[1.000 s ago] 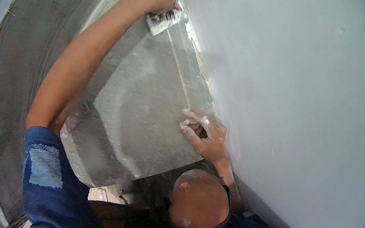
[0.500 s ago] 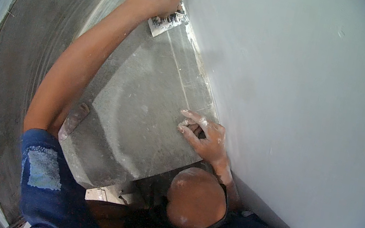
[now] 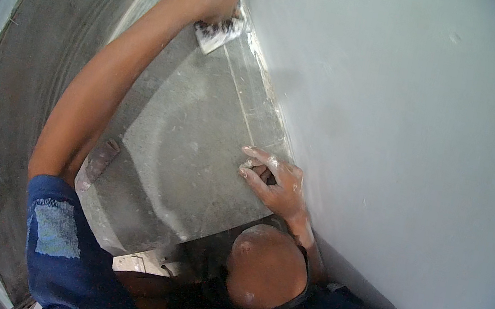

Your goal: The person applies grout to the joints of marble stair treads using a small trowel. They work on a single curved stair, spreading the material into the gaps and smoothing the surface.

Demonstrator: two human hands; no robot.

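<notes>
Our left arm (image 3: 97,88) reaches far forward from the lower left, slightly bent, ending in the left hand (image 3: 216,2), closed in a grip. Our right hand (image 3: 281,187) is much nearer us, its back toward us, index finger (image 3: 260,155) and thumb (image 3: 257,183) parted. White smears mark this hand; its right wrist (image 3: 298,222) leads back into the forearm (image 3: 316,259).

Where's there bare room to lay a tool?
The middle of the grey slab, between the left forearm and right hand, looks free. It's crowded up top, where the left hand holds a flat scraper beside the pale wall.
</notes>
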